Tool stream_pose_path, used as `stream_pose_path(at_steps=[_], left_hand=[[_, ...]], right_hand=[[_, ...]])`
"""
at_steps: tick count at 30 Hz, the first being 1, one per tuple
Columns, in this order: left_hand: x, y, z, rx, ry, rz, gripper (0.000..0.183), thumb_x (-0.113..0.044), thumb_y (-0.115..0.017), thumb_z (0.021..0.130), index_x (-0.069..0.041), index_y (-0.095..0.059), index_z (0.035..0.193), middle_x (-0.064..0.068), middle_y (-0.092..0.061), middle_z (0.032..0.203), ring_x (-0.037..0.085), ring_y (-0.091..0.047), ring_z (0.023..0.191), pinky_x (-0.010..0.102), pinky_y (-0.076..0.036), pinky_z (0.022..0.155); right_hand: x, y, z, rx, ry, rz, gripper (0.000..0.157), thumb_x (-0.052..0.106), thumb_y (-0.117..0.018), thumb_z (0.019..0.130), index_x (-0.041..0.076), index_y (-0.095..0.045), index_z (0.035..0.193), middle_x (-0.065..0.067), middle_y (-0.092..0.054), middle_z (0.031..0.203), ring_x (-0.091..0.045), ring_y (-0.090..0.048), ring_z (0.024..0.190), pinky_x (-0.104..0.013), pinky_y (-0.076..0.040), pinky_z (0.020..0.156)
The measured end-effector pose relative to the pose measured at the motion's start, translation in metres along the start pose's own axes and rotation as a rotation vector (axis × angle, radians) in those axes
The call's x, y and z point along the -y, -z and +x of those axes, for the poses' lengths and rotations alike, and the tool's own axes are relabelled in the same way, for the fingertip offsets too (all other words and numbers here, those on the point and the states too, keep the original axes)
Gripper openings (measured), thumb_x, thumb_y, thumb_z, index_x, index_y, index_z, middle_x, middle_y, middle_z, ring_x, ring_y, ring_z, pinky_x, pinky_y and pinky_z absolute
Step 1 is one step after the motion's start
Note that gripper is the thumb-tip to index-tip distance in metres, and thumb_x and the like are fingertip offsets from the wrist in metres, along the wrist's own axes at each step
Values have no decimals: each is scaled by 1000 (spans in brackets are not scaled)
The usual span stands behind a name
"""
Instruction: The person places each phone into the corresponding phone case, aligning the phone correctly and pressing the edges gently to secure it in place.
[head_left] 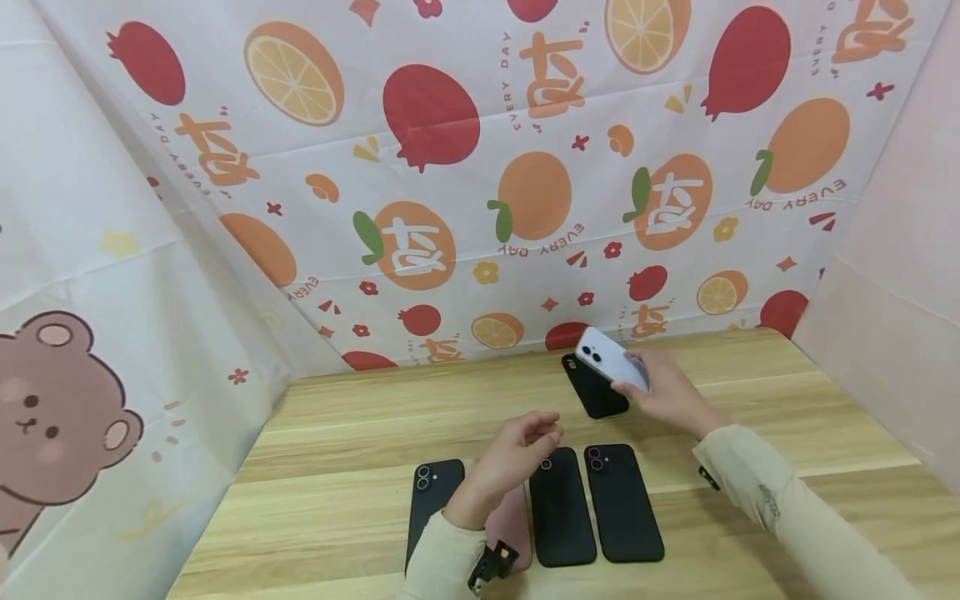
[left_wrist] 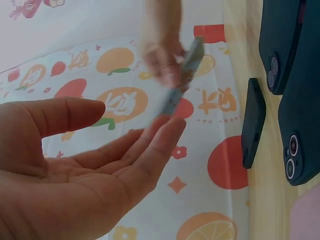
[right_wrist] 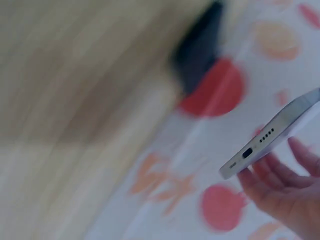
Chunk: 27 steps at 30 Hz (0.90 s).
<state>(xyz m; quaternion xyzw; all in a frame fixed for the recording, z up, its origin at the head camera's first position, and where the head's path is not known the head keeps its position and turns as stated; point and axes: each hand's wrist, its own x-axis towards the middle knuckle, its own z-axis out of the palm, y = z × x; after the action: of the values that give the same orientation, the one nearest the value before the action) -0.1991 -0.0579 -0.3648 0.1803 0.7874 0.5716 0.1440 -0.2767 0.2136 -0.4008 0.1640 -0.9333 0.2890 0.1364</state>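
Note:
My right hand grips a pale lavender phone by its lower end, lifted above the table with its two-lens camera side up. Its charging port end shows in the right wrist view, beside my fingers. Beneath it lies a black phone or case near the back edge. My left hand hovers with fingers loosely bent and nothing in them, above a pink phone or case that it partly hides. In the left wrist view a gap separates thumb and fingers.
Beside the pink one lie a dark blue-black phone or case on the left and two black ones, a nearer and a rightmost, on the wooden table. A fruit-printed cloth hangs behind the table; pale cloths stand at both sides.

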Motion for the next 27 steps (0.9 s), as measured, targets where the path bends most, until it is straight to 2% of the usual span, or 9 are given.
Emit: stream_pose_path(at_steps=[4,8,12,17,21,27], left_hand=[[1,-3,4,-42,-16,-105,44,-21,-52,100,1,-47,138,15,-58,129,28,-55,120,45,-42,101],[-1,-5,6,-101,-94,-275,48,-22,-53,100,2,-42,141,19,-53,135,29,-53,123,40,-43,101],[-4,-8,7,-157,-154,-390,48,-18,-54,100,3,-41,141,21,-52,135,28,-55,121,36,-45,98],[-7,-13,5,-271,-174,-468,44,-11,-56,98,5,-45,137,22,-56,128,27,-60,114,34,-50,91],[-7,-16,3,-362,-162,-495,40,-10,-60,95,3,-51,132,20,-59,119,24,-63,107,32,-53,85],[-7,-17,0,-454,-154,-508,33,-7,-61,93,3,-57,125,18,-62,109,22,-66,96,32,-55,79]], right_hand=[[42,-2,-10,-8,-17,98,58,27,-70,89,-5,-46,131,-25,-52,124,-36,-53,104,-53,-48,84],[75,-3,-22,-29,11,178,56,24,-71,88,-3,-47,131,-22,-53,123,-33,-54,101,-53,-50,82],[99,-6,-32,-67,54,202,57,23,-74,86,-2,-47,130,-19,-53,121,-30,-52,99,-50,-52,79],[119,-13,-37,-161,101,183,57,18,-77,83,-5,-48,126,-20,-53,119,-30,-52,99,-49,-52,77],[131,-20,-39,-197,75,174,56,13,-78,81,-6,-49,125,-20,-53,118,-30,-52,101,-50,-51,80],[144,-27,-43,-271,65,104,58,11,-81,77,-7,-51,124,-20,-53,118,-32,-50,101,-48,-53,77]])
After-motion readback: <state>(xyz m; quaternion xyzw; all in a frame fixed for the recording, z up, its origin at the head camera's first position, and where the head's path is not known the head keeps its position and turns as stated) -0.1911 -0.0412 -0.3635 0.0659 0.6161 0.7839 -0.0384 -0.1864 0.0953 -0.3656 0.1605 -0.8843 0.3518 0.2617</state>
